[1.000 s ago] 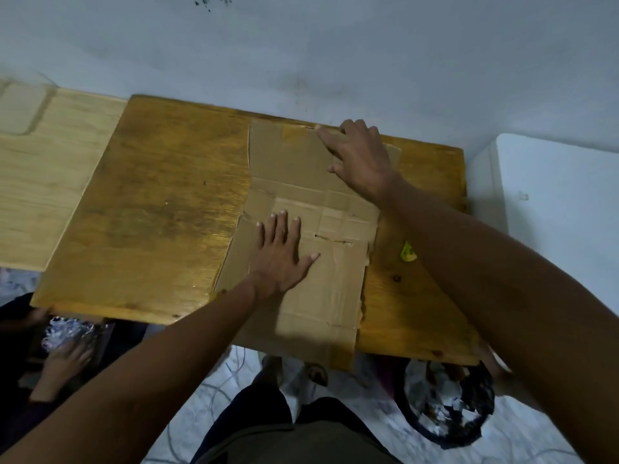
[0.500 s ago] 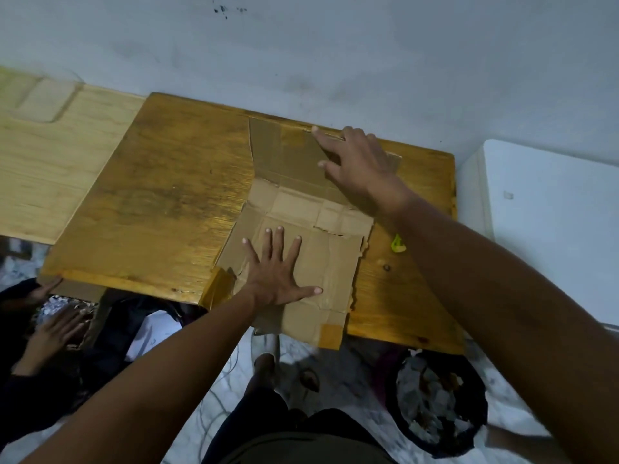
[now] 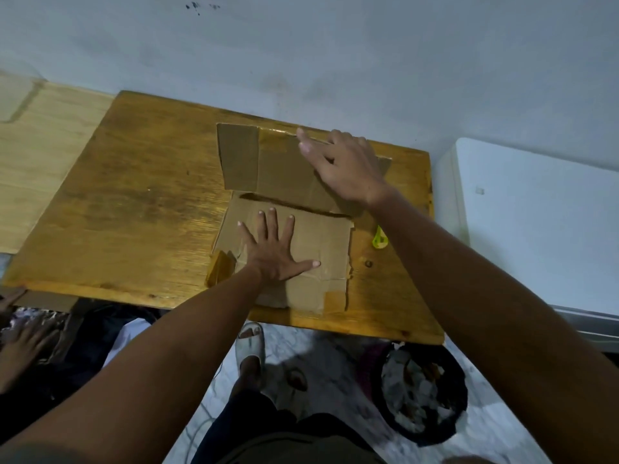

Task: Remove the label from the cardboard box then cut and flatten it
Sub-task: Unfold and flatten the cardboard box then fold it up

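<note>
— Where does the cardboard box (image 3: 321, 242) lie?

— Cut open, on the right half of a varnished wooden tabletop (image 3: 140, 202) pushed against a pale wall. Its near panel lies flat and reaches almost to the tabletop's front edge; the far panel is raised at the fold and tilts up toward the wall.

— And the left hand (image 3: 273, 249)?

— Spread wide, palm down, fingers straight and splayed, pressing on the flat near panel. It grips nothing.

— The right hand (image 3: 341, 165)?

— It rests on the raised far panel near its right end, fingers extended and pointing left along the top edge. They look straight rather than curled, laid against the cardboard.

— Any tape or label left on the cardboard?

— A strip of brown tape (image 3: 219, 267) curls up at the near left corner, just beside the left wrist. Another brown patch sits near the front right corner. Whether either is the label cannot be told.

— What else is on the tabletop?

— A small yellow-green object (image 3: 380, 239) just right of the cardboard, partly hidden by the right forearm; too little shows to name it.

— And below?

— A dark bin (image 3: 423, 396) holding scraps stands on the floor under the front right corner, and a foot in a pale sandal (image 3: 249, 346) shows on the floor. Another person's hand (image 3: 23, 346) appears at the far left edge.
</note>
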